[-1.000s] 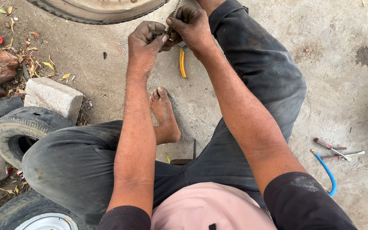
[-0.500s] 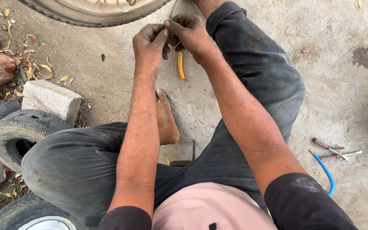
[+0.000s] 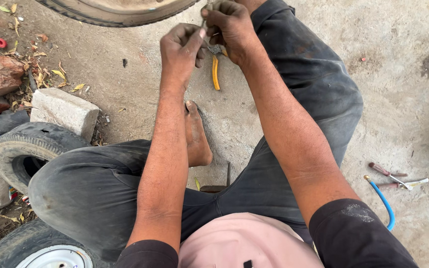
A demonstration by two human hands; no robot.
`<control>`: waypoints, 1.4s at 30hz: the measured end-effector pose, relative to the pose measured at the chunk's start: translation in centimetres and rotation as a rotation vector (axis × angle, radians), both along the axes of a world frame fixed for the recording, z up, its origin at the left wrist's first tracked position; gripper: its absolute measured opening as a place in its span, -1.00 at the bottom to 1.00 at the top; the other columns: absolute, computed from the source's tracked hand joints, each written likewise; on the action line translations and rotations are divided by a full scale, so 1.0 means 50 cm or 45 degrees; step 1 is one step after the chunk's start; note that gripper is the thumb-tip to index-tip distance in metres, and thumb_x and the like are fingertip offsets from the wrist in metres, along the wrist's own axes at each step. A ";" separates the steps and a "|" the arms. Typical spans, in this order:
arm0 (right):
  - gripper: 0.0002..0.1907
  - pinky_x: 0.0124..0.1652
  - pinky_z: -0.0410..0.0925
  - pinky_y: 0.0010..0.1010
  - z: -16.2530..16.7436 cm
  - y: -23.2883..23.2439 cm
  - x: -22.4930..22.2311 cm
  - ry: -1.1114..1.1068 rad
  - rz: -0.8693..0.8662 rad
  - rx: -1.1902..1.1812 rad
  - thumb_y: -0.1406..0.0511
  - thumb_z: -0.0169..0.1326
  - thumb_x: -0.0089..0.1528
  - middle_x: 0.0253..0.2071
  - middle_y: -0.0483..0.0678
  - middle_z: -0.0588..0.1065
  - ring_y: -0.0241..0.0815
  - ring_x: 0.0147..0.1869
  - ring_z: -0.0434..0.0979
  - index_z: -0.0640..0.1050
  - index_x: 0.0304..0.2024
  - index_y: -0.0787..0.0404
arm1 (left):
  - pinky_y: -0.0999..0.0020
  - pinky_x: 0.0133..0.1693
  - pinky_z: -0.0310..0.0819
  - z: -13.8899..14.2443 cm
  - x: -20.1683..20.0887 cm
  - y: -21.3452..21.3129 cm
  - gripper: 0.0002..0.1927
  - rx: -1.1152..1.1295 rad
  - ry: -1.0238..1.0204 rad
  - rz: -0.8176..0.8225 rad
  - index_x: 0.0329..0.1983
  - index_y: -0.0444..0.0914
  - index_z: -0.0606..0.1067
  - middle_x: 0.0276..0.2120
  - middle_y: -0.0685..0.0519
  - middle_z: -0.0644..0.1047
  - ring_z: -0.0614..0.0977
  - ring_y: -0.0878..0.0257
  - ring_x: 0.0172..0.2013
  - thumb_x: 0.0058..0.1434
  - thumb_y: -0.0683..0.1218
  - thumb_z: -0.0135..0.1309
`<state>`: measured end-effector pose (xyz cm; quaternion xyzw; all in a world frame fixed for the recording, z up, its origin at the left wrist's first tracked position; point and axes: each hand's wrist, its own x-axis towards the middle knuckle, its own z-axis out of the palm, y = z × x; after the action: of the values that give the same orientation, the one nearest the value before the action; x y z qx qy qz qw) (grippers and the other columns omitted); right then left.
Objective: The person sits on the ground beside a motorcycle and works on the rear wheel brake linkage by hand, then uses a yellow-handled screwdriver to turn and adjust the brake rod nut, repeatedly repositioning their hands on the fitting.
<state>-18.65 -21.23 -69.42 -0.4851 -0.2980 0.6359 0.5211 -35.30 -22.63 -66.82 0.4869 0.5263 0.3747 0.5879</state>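
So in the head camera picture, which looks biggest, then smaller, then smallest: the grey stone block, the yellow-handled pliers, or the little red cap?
1. Grey stone block, biggest by far.
2. Yellow-handled pliers, partly hidden under the right hand, so only part shows.
3. Red cap, smallest.

Dusty grey concrete floor [image 3: 403, 99] in daylight, with dry leaves [image 3: 40, 74] and stone blocks [image 3: 63, 110] at its edge.

Both forearms outstretched, left hand [image 3: 182, 49] and right hand [image 3: 229, 25] curled closed, fingertips together.

Three tyres [image 3: 23, 149], two bricks [image 3: 63, 110]
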 end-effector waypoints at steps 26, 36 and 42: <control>-0.89 -0.36 0.61 -0.52 0.007 -0.003 -0.019 -0.265 0.072 0.185 0.36 0.22 0.33 -0.43 -0.03 0.62 -0.33 -0.36 0.71 0.55 -0.26 0.26 | 0.37 -0.21 0.80 0.024 -0.042 0.007 -0.86 -0.015 -0.094 -0.080 -0.07 -0.38 0.53 -0.27 -0.13 0.70 0.80 0.21 -0.26 0.34 -0.32 0.01; -0.87 -0.33 0.65 -0.47 -0.009 -0.005 -0.020 -0.290 0.053 0.192 0.38 0.19 0.35 -0.42 -0.01 0.62 -0.31 -0.32 0.74 0.51 -0.29 0.26 | 0.34 -0.36 0.82 0.009 -0.049 0.005 -0.91 -0.005 -0.043 0.032 -0.18 -0.38 0.58 -0.38 -0.12 0.68 0.78 0.19 -0.40 0.31 -0.23 0.20; -0.87 -0.32 0.66 -0.46 -0.016 -0.002 -0.020 -0.287 0.061 0.191 0.37 0.18 0.34 -0.42 0.01 0.63 -0.28 -0.32 0.74 0.51 -0.30 0.25 | 0.37 -0.30 0.83 0.002 -0.055 0.005 -0.84 -0.027 -0.086 -0.040 -0.10 -0.40 0.60 -0.35 -0.08 0.69 0.79 0.23 -0.38 0.28 -0.24 0.20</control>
<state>-19.66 -21.34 -70.20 -0.5059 -0.4129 0.5654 0.5039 -38.05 -22.37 -66.73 0.4757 0.5024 0.3760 0.6163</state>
